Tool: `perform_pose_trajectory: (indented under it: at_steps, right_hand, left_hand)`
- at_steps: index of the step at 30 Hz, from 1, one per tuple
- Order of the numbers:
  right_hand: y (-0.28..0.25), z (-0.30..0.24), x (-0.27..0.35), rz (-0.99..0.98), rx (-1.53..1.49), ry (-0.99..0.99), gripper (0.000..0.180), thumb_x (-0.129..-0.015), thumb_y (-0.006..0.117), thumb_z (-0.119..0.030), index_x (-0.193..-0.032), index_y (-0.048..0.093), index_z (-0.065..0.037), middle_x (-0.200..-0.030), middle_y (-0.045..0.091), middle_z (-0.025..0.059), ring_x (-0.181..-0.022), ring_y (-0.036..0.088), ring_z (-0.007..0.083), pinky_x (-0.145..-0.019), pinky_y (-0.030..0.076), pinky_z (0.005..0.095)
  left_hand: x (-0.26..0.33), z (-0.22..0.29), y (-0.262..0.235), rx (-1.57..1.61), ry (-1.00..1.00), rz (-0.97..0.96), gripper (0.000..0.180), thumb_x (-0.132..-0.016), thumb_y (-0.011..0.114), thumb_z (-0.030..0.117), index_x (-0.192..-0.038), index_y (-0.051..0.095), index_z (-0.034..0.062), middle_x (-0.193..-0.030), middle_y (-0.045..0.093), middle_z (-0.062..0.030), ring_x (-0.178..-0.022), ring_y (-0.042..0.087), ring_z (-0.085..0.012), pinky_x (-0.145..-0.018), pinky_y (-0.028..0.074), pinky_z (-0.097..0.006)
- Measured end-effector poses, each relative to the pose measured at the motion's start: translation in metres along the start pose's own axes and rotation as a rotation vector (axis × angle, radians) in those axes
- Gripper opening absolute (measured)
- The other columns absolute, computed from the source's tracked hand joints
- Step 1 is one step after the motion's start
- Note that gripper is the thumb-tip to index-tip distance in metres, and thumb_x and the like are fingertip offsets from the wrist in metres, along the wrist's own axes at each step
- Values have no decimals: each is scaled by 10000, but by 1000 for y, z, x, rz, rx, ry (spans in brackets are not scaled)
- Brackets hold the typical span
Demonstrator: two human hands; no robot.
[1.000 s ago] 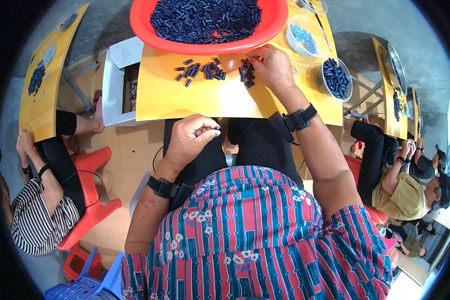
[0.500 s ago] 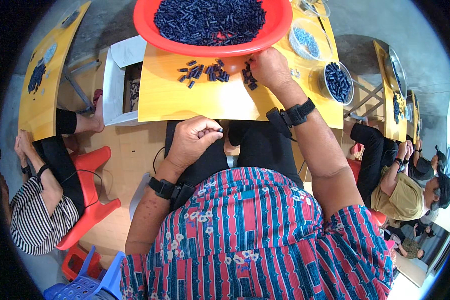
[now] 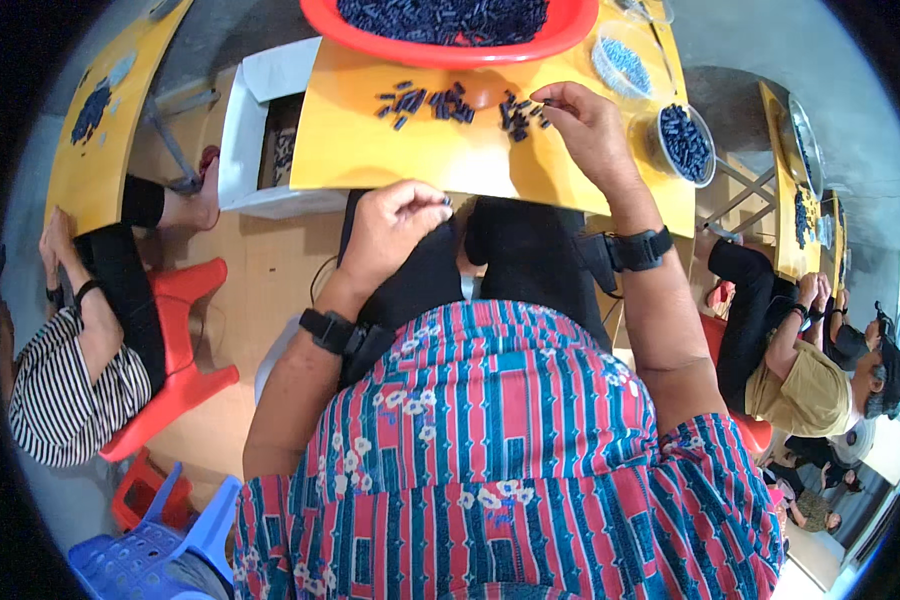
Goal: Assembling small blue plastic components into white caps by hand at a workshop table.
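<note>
My left hand (image 3: 395,228) is closed in front of the table's near edge, above my lap, with a small dark cylindrical piece (image 3: 446,201) showing at the thumb and fingertip. My right hand (image 3: 592,132) hovers over the table, thumb and forefinger pinched on another small dark piece (image 3: 547,102). Just left of those fingertips lies a loose pile of short dark blue tubes (image 3: 516,117). Two more small clusters, a middle pile (image 3: 452,105) and a left pile (image 3: 403,100), sit farther left on the yellow tabletop (image 3: 390,155).
A red basin (image 3: 450,53) full of dark tubes stands at the far side. To the right are a clear tub of dark blue tubes (image 3: 686,143) and a clear bowl of pale blue bits (image 3: 622,68). A white box (image 3: 247,140) adjoins the table's left. Other people sit on both sides.
The view has shifted, so the table appears higher. My right hand has drawn back from the right-hand pile by the basin, a small piece now visible in its fingertips. My left hand stays pinched.
</note>
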State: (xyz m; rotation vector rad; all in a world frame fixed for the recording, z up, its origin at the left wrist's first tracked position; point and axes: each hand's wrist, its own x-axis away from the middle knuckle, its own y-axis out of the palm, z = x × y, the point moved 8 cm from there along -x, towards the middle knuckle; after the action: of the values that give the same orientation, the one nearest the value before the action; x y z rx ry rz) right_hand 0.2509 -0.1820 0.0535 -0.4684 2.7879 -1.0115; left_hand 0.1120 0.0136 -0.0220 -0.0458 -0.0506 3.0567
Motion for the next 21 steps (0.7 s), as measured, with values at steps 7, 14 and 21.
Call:
perform_pose_trajectory:
  at_steps: [7, 14, 21]
  right_hand:
    - [41, -33, 58, -173, -422, 43, 182, -887, 555, -46, -1027, 659, 5, -924, 657, 15, -820, 588, 90, -782, 487, 234]
    - [68, -45, 76, -213, -651, 48, 171, -894, 580, -68, -1001, 678, 21, -826, 675, 26, -720, 599, 89, -667, 503, 230]
    - [70, -53, 73, -231, -699, 2, 169, -900, 582, -59, -1014, 678, 21, -825, 672, 27, -700, 589, 75, -651, 499, 210]
  left_hand:
    - [-1, 20, 3, 108, 0, 16, 95, -856, 668, 68, -923, 656, 2, -820, 642, 1, -678, 541, -45, -634, 466, -198]
    - [2, 37, 9, 115, 42, -7, 103, -869, 659, 91, -923, 648, 4, -816, 643, -4, -694, 556, -51, -634, 472, -203]
    - [1, 45, 8, 151, 71, -7, 110, -872, 664, 99, -922, 641, 4, -817, 645, -4, -696, 558, -51, -630, 473, -204]
